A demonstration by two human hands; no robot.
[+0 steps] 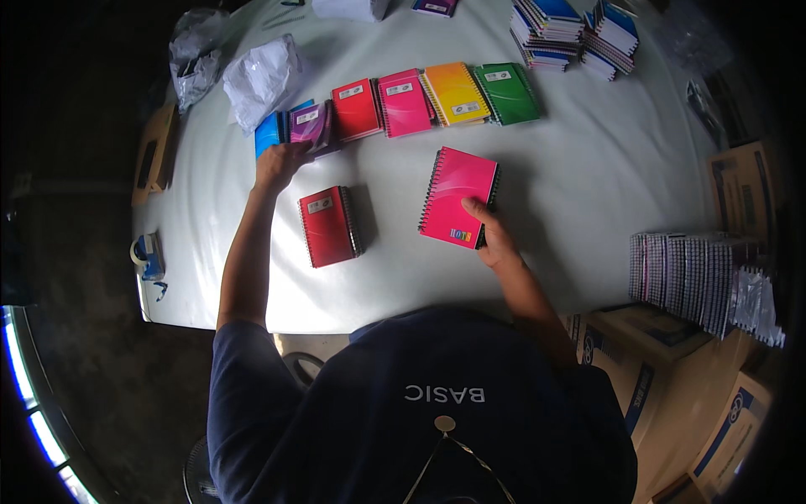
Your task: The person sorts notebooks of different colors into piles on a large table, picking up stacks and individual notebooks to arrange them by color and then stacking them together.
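My right hand point(491, 235) is closed round a pink spiral notebook point(457, 189), thumb on its cover. Dark green shows along the edge beneath it, so more than one notebook may be in this hand. On the left, my left hand point(281, 164) pinches the near edge of a purple notebook point(311, 126) in the far row; its fingertips are partly hidden. Beside that lies a blue notebook point(267, 134). Rightward in the row come red point(356, 109), pink point(405, 105), yellow point(456, 92) and green point(508, 92) notebooks. Between my arms lies a red stack of notebooks point(327, 227).
Crumpled clear plastic point(260, 80) lies at the far left, near a tape dispenser point(151, 256) farther down the table edge. Notebook stacks point(550, 34) stand at the far right. A long row of spiral notebooks point(684, 273) rests by cardboard boxes point(613, 361) on my right.
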